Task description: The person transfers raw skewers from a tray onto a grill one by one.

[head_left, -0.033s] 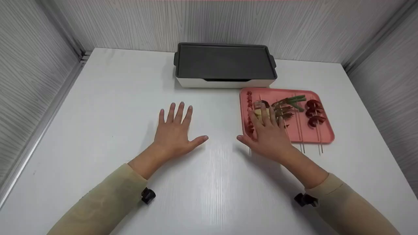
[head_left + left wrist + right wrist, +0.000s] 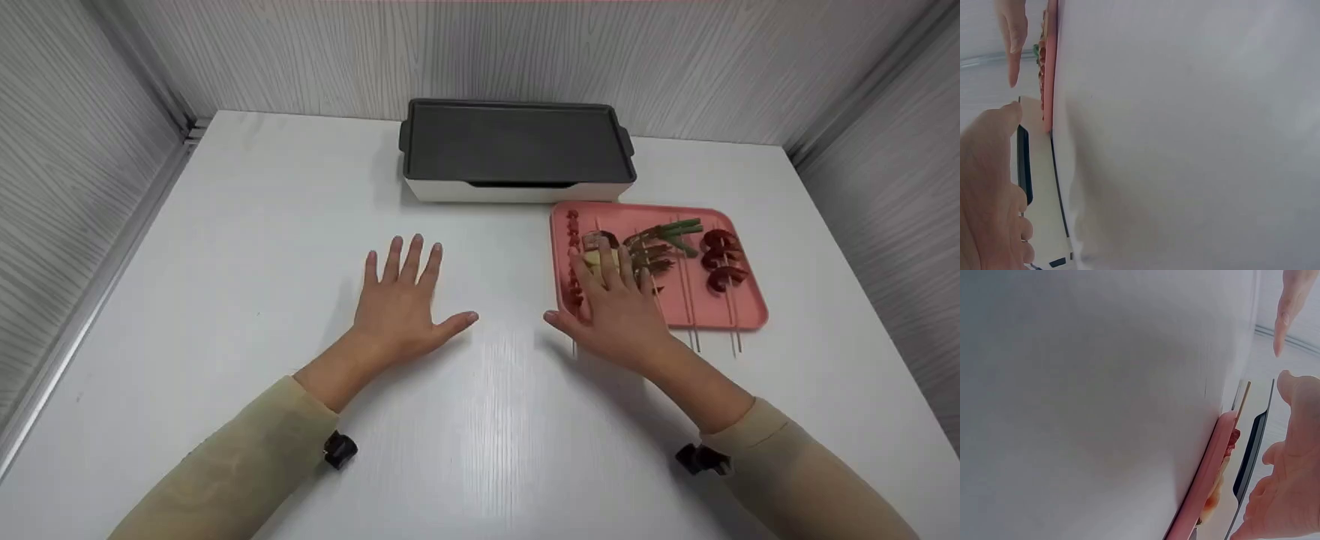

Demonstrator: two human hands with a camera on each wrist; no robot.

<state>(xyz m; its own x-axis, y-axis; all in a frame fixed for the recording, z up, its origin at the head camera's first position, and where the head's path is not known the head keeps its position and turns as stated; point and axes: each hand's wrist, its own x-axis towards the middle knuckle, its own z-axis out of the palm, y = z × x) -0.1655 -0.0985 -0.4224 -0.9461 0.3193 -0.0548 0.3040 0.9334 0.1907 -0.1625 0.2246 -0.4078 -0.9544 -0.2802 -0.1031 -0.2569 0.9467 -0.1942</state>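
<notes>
My left hand [image 2: 396,315] is held palm down above the white table, fingers straight and spread, with nothing in it. Likewise spread and holding nothing, my right hand [image 2: 622,319] hovers over the left front part of a pink tray [image 2: 615,214]. Several skewers lie on that tray. One of small red pieces [image 2: 573,225] runs along its left side; a skewer with yellow and pale pieces [image 2: 592,259] is partly hidden by my right fingers. Green-ended stalks [image 2: 681,227] lie mid-tray, and dark red curled pieces [image 2: 724,259] are threaded at the right.
Behind the tray, a white electric grill with a flat dark plate [image 2: 517,142] stands near the back wall. Thin skewer ends [image 2: 696,341] stick out over the tray's front edge. Grey wood-grain panels [image 2: 300,56] enclose the table at the back and sides.
</notes>
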